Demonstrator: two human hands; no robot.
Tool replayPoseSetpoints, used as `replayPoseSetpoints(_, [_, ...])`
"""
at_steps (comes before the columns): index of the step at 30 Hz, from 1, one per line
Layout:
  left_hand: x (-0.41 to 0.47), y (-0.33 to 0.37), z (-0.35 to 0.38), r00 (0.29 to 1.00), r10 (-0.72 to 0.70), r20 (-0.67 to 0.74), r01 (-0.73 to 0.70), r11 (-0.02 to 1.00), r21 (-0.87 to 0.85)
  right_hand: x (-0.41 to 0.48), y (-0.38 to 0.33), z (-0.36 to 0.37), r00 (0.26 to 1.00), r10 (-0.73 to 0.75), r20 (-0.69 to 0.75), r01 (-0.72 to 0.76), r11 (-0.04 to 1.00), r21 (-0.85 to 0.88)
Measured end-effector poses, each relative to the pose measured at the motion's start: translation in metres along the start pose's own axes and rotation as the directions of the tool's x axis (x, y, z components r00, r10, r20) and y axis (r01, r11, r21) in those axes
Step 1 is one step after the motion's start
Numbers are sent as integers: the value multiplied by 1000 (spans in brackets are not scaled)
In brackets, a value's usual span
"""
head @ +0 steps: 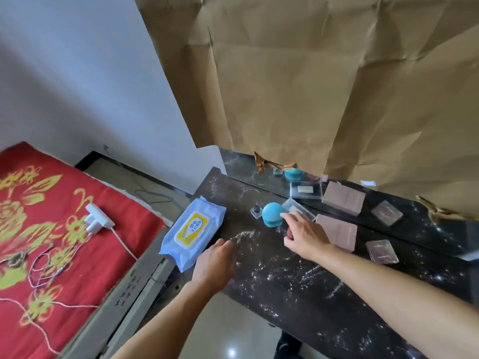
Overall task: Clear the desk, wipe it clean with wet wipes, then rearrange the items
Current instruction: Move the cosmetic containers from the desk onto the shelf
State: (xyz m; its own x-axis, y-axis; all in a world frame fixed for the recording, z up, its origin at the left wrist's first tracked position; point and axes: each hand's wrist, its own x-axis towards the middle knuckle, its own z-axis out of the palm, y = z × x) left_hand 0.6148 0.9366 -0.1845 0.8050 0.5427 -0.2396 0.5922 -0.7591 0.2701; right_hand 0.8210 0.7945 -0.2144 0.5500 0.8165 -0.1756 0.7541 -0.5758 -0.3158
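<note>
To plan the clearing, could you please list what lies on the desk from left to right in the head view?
Wet wipes pack, small bottle, blue dome, front pink box, front clear case.

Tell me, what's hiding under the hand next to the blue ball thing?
Under the right hand a dark red thing peeks out on the dusty desk. The hand covers most of it, so what it is cannot be told.

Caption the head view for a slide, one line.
Right hand at the blue dome, left hand beside the wet wipes pack, on a dust-speckled black desk.
</note>
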Motion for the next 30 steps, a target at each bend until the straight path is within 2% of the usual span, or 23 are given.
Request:
replayPoseSetpoints(4, [34, -18, -3, 1000, -8, 6, 8, 1000, -5, 44, -5, 5, 999, 29, 44, -28, 999, -36])
replayPoseSetpoints(12, [113, -54, -11, 980, 184, 77, -177, 980, -90, 87, -25, 23, 973, 162, 162, -150, 985, -83])
replayPoseSetpoints(16, [158, -61, -21, 939, 295, 175, -293, 955, -38, 89, -30, 26, 970, 222, 97, -217, 974, -61])
replayPoseSetpoints(22, [201, -39, -14, 869, 403, 286, -421, 907, -1, 55, -33, 19, 928, 369, -44, -363, 926, 103])
replayPoseSetpoints(27, [213, -9, 14, 762, 503, 406, -566, 823, 41, 4, -37, 19, 842, 535, -74, -519, 839, 163])
replayPoseSetpoints(30, [219, -3, 29, 741, 526, 417, -610, 787, 90, -28, -38, 28, 796, 594, -110, -572, 800, 179])
